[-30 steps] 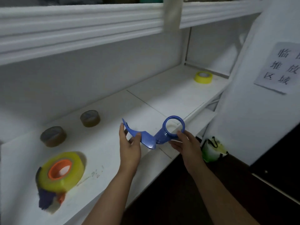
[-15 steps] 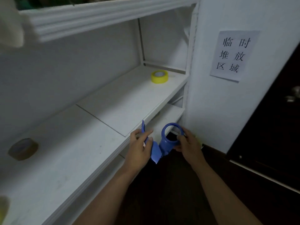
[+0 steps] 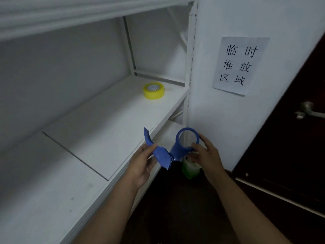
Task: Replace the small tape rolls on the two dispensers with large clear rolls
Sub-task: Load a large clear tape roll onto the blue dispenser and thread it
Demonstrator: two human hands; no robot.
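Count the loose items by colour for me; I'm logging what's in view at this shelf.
Blue: 1, the empty blue plastic tape dispenser held in both hands.
Yellow: 1, the yellow tape roll lying flat on the white shelf.
Green: 1, a green object on the floor, too hidden to identify.
Total: 3.

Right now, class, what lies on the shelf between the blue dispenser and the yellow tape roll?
Nothing: the head view shows bare white shelf between the dispenser and the roll.
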